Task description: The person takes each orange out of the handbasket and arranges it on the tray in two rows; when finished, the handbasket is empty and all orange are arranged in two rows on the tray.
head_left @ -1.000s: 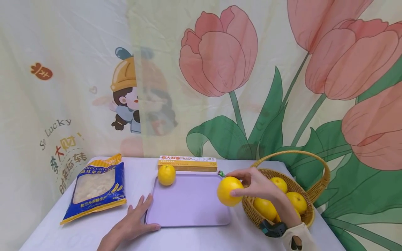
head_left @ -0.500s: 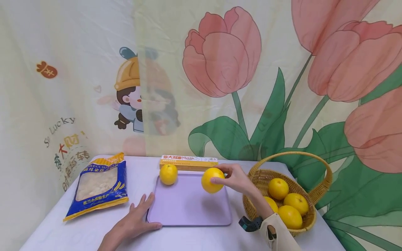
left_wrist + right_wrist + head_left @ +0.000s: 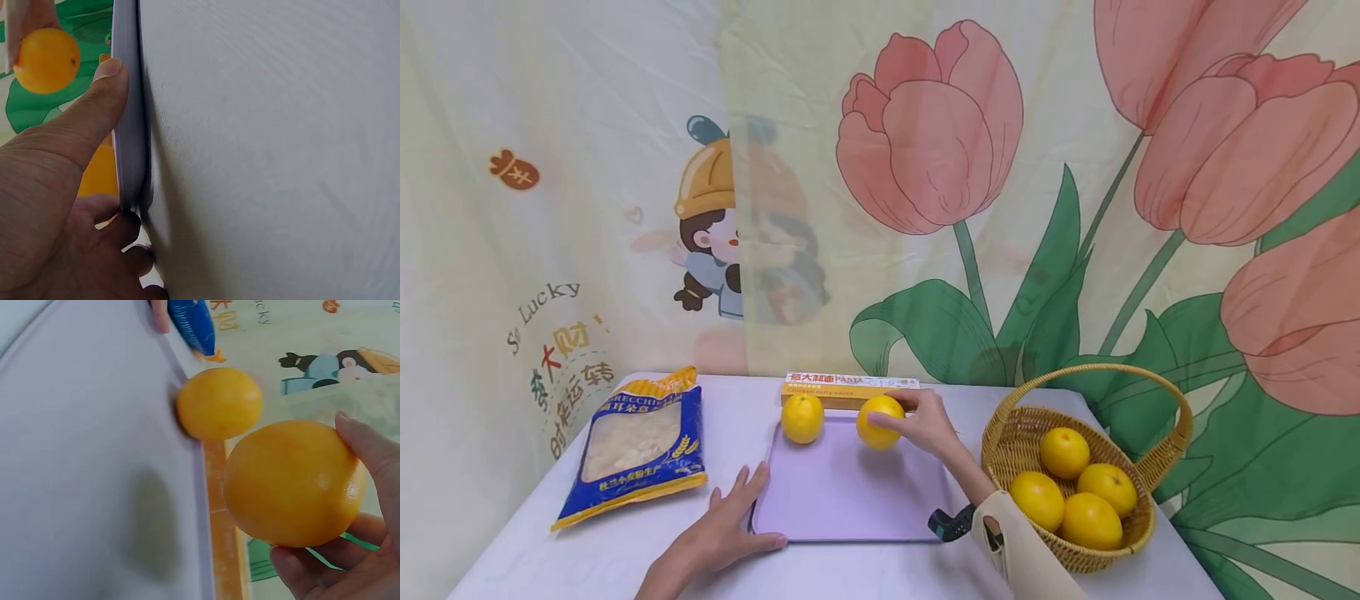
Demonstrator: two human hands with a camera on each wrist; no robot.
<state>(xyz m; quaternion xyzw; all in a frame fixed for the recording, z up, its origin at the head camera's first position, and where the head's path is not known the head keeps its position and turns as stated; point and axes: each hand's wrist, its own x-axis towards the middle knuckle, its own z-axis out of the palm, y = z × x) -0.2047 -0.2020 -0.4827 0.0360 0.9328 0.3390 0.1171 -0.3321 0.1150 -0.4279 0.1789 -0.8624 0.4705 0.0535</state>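
Observation:
My right hand holds a yellow-orange orange between thumb and fingers, above the back right part of a lilac tray. Its shadow falls on the tray floor, apart from the fruit, in the right wrist view. A second orange sits in the tray's back left corner. At the front left corner, my left hand rests against the tray with fingers spread, the thumb along the front edge and the other fingers at the left side. In the left wrist view, the left thumb touches the tray's rim.
A wicker basket with a tall handle stands to the right, several oranges inside. Behind the tray lies a pasta box. A blue and yellow bag of pasta lies on the white-covered table at the left. A printed curtain hangs behind.
My right hand has carried the orange leftward from beside the basket to over the tray, lowering it a little. The left hand stays at the tray's corner.

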